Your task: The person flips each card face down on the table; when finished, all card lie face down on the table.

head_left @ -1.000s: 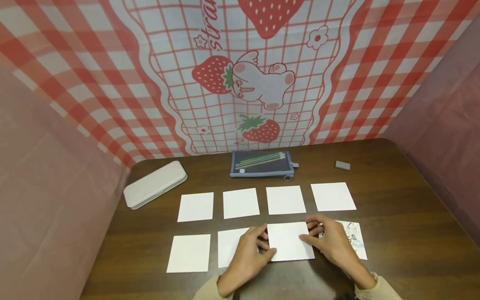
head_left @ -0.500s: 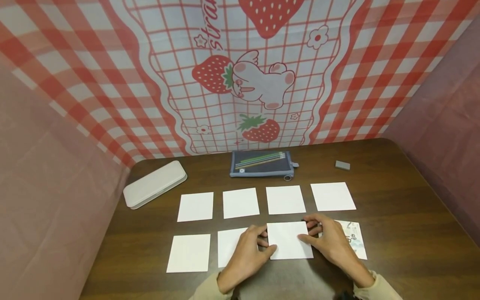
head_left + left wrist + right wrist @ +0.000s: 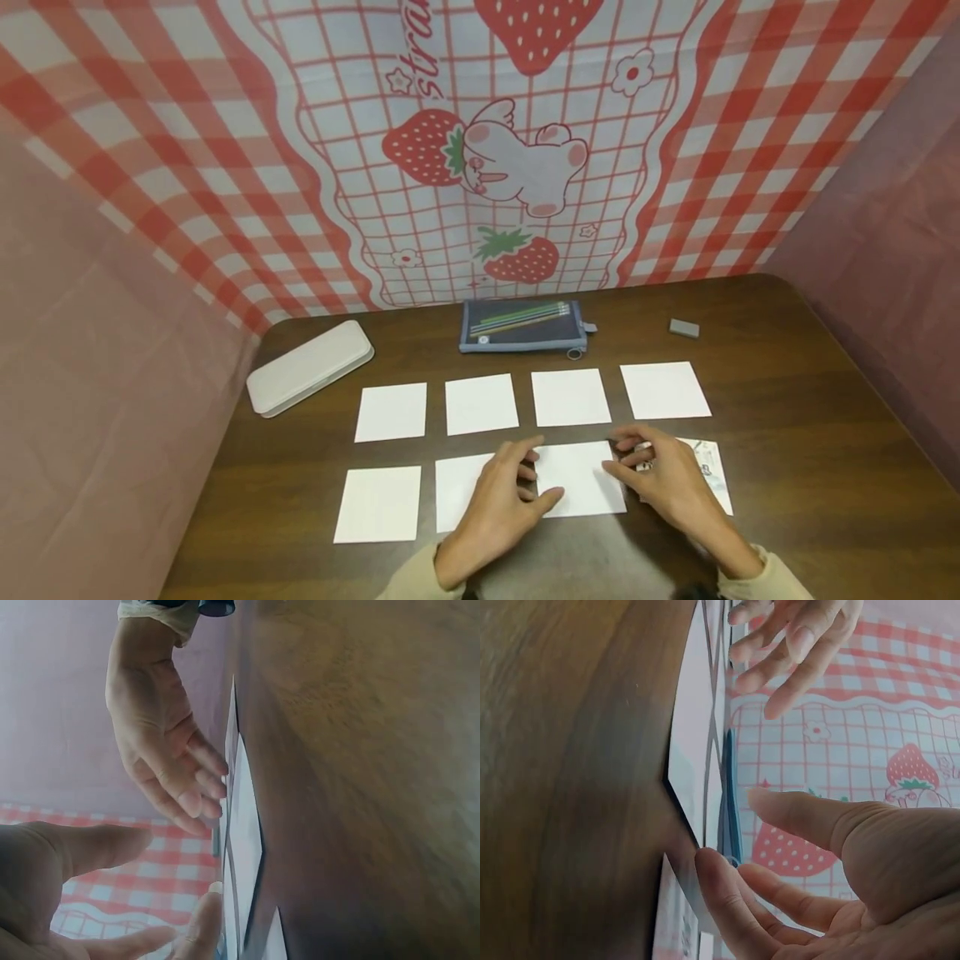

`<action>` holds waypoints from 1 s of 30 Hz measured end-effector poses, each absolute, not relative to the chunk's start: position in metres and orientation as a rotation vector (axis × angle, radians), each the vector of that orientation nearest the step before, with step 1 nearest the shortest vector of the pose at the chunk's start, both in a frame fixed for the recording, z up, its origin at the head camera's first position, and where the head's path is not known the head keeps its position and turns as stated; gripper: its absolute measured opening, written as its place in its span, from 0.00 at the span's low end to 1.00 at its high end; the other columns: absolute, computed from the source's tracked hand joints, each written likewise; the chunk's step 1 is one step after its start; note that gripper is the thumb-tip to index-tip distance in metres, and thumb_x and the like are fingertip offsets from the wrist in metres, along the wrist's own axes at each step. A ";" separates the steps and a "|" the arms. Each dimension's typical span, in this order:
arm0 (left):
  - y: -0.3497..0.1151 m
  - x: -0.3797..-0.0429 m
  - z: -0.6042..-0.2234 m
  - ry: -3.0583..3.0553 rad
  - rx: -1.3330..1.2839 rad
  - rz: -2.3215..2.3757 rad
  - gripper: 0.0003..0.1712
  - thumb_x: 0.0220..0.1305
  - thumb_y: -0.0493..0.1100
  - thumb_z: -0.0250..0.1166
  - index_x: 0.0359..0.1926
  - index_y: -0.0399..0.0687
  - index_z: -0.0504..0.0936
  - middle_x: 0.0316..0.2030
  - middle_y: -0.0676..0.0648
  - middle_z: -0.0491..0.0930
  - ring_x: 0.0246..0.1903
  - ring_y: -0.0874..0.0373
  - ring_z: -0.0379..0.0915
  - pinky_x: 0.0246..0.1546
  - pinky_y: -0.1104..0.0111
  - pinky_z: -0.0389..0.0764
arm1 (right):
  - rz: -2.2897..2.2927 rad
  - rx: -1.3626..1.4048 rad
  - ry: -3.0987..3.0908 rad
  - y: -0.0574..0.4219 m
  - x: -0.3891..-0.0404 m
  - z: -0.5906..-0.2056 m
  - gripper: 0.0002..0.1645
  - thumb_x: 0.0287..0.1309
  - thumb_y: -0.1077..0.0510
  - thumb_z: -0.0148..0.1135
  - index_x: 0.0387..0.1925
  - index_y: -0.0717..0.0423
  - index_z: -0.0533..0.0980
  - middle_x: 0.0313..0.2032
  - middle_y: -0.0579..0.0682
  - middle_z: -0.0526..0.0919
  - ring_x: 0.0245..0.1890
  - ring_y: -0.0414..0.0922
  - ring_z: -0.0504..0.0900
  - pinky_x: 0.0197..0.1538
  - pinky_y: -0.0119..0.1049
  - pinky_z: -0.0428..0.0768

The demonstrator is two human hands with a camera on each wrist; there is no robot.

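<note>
A white square card [image 3: 581, 479] lies flat on the table in the front row, between the two hands. Beside its left edge hovers the left hand [image 3: 497, 498], thumb and fingers spread apart, overlapping another white card [image 3: 456, 492] in the head view. The right hand [image 3: 667, 483] is at the card's right edge with thumb and fingers parted. Both wrist views show a gap between thumb and fingers on each hand, with nothing held. Partly hidden under the right hand is a card with a printed picture [image 3: 715, 475].
A back row of several white cards [image 3: 392, 412] lies beyond the hands, and one cream card [image 3: 377, 504] is at front left. Farther back are a white case [image 3: 311, 367], a mesh pencil pouch [image 3: 525, 327] and a grey eraser [image 3: 684, 328].
The fingers of both hands have let go of the middle card's edges. The right hand has shifted slightly right, and the card has stayed in nearly the same place.
</note>
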State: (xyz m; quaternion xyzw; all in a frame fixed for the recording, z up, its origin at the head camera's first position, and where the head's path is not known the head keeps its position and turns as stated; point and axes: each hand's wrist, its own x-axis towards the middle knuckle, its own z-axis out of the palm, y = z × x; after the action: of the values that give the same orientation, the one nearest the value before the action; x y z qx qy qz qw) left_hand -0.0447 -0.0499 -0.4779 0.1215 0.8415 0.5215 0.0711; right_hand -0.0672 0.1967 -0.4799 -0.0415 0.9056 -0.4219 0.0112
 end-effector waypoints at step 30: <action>0.049 -0.035 -0.470 2.211 0.496 1.673 0.42 0.67 0.46 0.71 0.76 0.39 0.65 0.69 0.36 0.71 0.66 0.47 0.74 0.58 0.74 0.83 | -1.178 0.070 3.117 0.270 -0.044 -0.480 0.24 0.57 0.55 0.78 0.52 0.61 0.82 0.49 0.67 0.85 0.46 0.63 0.88 0.39 0.15 0.78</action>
State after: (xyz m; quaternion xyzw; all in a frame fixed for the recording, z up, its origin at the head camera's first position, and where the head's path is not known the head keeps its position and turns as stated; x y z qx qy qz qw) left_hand -0.0351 0.0494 -0.4701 0.1737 0.7746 0.5862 0.1617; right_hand -0.0437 0.2696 -0.4801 0.0209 0.9309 -0.3518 -0.0956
